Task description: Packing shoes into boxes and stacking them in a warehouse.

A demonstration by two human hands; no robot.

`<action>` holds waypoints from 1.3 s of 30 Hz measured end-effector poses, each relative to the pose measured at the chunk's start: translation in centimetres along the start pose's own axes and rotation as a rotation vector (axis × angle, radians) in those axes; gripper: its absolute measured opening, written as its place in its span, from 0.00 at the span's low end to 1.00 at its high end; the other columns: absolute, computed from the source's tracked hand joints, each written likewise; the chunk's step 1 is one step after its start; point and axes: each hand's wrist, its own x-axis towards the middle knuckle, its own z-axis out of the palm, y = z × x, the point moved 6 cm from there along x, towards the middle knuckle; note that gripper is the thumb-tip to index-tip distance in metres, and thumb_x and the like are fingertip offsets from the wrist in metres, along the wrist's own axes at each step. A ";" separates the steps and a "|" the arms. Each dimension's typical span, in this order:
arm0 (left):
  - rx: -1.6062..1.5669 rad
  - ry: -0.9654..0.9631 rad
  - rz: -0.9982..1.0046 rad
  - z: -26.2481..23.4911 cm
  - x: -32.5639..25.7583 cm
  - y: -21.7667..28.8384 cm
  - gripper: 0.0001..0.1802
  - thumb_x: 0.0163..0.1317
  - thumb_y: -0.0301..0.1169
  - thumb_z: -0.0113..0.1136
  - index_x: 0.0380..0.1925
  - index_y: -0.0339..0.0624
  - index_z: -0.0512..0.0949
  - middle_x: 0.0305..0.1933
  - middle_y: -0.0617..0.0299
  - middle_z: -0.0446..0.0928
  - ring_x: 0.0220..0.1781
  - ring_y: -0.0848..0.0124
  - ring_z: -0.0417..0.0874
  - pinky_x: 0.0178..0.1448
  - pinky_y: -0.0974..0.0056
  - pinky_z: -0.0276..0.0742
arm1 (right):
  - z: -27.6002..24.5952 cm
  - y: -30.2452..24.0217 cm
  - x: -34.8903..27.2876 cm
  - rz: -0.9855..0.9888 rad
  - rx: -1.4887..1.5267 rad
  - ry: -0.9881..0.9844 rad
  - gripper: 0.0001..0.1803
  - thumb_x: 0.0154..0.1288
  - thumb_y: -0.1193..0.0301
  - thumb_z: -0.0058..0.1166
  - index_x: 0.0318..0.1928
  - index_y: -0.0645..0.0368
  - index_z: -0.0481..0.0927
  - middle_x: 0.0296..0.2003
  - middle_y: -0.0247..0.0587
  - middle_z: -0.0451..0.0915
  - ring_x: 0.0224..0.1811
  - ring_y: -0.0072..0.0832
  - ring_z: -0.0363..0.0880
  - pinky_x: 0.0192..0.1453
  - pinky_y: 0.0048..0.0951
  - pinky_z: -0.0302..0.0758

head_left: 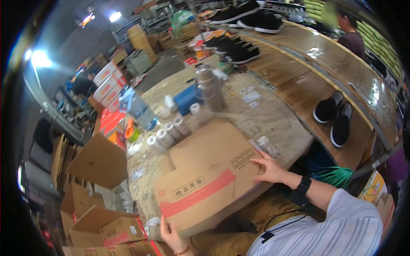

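Observation:
A flattened brown cardboard box (pixel 205 158) with a red stripe and dark print lies at a slant over the near side of the worktable (pixel 273 123). My left hand (pixel 171 235) holds its near left corner, thumb against the edge. At the right edge, my right hand (pixel 270 169) grips the cardboard between thumb and fingers; a black band circles that wrist. Just beyond the box stand several white rolls (pixel 168 135), partly behind its far flap.
A metal flask (pixel 209 89), a blue roll (pixel 188 100) and a clear water bottle (pixel 139 106) stand farther back. Open cartons (pixel 96 207) crowd the left. Black shoes (pixel 333 115) sit on the wooden rack (pixel 299 81) at right. Another person (pixel 352 36) is beyond it.

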 end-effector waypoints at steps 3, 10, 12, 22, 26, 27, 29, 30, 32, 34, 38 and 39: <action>-0.313 -0.119 0.302 1.8 -1.8 4.9 0.32 0.57 0.25 0.58 0.61 0.30 0.60 0.63 0.50 0.64 0.63 0.62 0.66 0.66 0.60 0.62 | -1.9 -3.0 -0.8 -0.138 -0.237 0.075 0.49 0.41 0.48 0.70 0.63 0.54 0.66 0.67 0.66 0.47 0.71 0.56 0.45 0.70 0.44 0.51; -0.072 -0.244 0.745 4.9 -0.4 10.5 0.27 0.56 0.27 0.60 0.57 0.39 0.67 0.57 0.48 0.68 0.59 0.57 0.69 0.63 0.57 0.65 | -3.7 -6.9 -2.1 -0.242 0.113 -0.113 0.44 0.57 0.46 0.56 0.69 0.49 0.56 0.68 0.60 0.49 0.73 0.43 0.46 0.70 0.40 0.51; 0.004 -0.228 0.888 5.1 0.0 11.9 0.26 0.56 0.28 0.60 0.56 0.41 0.69 0.56 0.47 0.69 0.58 0.55 0.70 0.63 0.56 0.66 | -6.7 -9.3 -2.7 -0.133 0.378 -0.166 0.41 0.62 0.48 0.51 0.70 0.51 0.54 0.68 0.55 0.51 0.72 0.41 0.48 0.70 0.39 0.52; 0.435 -0.115 0.971 11.8 4.4 13.8 0.24 0.59 0.36 0.56 0.56 0.47 0.71 0.55 0.45 0.70 0.59 0.53 0.71 0.64 0.52 0.63 | -2.3 -21.5 1.2 -0.906 -0.206 0.159 0.21 0.66 0.55 0.46 0.50 0.58 0.75 0.38 0.41 0.76 0.45 0.35 0.73 0.57 0.40 0.62; 0.662 -0.038 0.872 12.8 5.6 13.1 0.25 0.60 0.40 0.53 0.58 0.47 0.70 0.56 0.44 0.70 0.60 0.53 0.70 0.66 0.49 0.60 | 2.2 -16.0 10.8 -0.351 -0.213 -0.232 0.16 0.63 0.62 0.50 0.39 0.63 0.79 0.30 0.52 0.81 0.35 0.49 0.78 0.48 0.42 0.71; 0.721 -0.015 0.845 12.7 6.0 12.9 0.25 0.61 0.41 0.53 0.58 0.48 0.70 0.56 0.44 0.70 0.60 0.53 0.70 0.66 0.49 0.60 | 2.7 -16.4 11.3 -0.404 -0.172 -0.192 0.14 0.62 0.63 0.51 0.39 0.62 0.79 0.32 0.51 0.80 0.37 0.47 0.78 0.48 0.41 0.71; 0.833 0.032 0.789 12.4 6.8 12.3 0.26 0.62 0.44 0.51 0.59 0.48 0.69 0.57 0.44 0.70 0.61 0.53 0.69 0.67 0.48 0.58 | 3.5 -16.4 11.5 -0.461 -0.131 -0.157 0.13 0.62 0.64 0.51 0.39 0.61 0.80 0.35 0.50 0.80 0.39 0.46 0.78 0.49 0.40 0.71; 0.888 0.068 0.749 11.9 7.2 11.8 0.26 0.62 0.45 0.50 0.59 0.48 0.69 0.57 0.44 0.69 0.61 0.53 0.69 0.67 0.47 0.58 | 3.3 -17.1 10.6 -0.647 -0.140 -0.035 0.12 0.61 0.65 0.53 0.38 0.60 0.80 0.37 0.47 0.79 0.40 0.43 0.77 0.48 0.40 0.70; 0.945 0.123 0.704 10.6 8.7 10.6 0.27 0.63 0.46 0.50 0.60 0.49 0.69 0.57 0.43 0.69 0.61 0.53 0.69 0.68 0.47 0.57 | 2.3 -18.2 8.4 -0.847 -0.140 0.079 0.10 0.61 0.65 0.54 0.38 0.59 0.79 0.39 0.44 0.79 0.41 0.41 0.76 0.48 0.39 0.70; 0.630 -0.192 0.485 9.1 11.7 6.6 0.39 0.52 0.24 0.63 0.63 0.32 0.56 0.60 0.51 0.65 0.61 0.61 0.66 0.65 0.59 0.63 | -2.0 -21.1 4.6 -1.082 0.061 0.283 0.07 0.59 0.66 0.54 0.32 0.55 0.78 0.38 0.38 0.75 0.44 0.36 0.72 0.48 0.35 0.66; 0.282 -0.314 0.292 7.5 14.5 2.5 0.48 0.42 0.19 0.69 0.63 0.31 0.52 0.60 0.49 0.65 0.60 0.62 0.67 0.64 0.61 0.64 | -8.7 -28.4 -5.6 -1.414 0.045 0.291 0.06 0.62 0.74 0.43 0.35 0.55 0.75 0.40 0.43 0.78 0.39 0.38 0.74 0.48 0.40 0.68; 0.368 -0.241 0.266 9.1 12.6 5.1 0.52 0.38 0.19 0.72 0.63 0.32 0.51 0.59 0.49 0.65 0.60 0.61 0.67 0.63 0.61 0.64 | -9.4 -28.4 -7.1 -1.429 0.099 0.287 0.07 0.59 0.71 0.49 0.37 0.59 0.76 0.40 0.42 0.77 0.38 0.37 0.74 0.46 0.42 0.70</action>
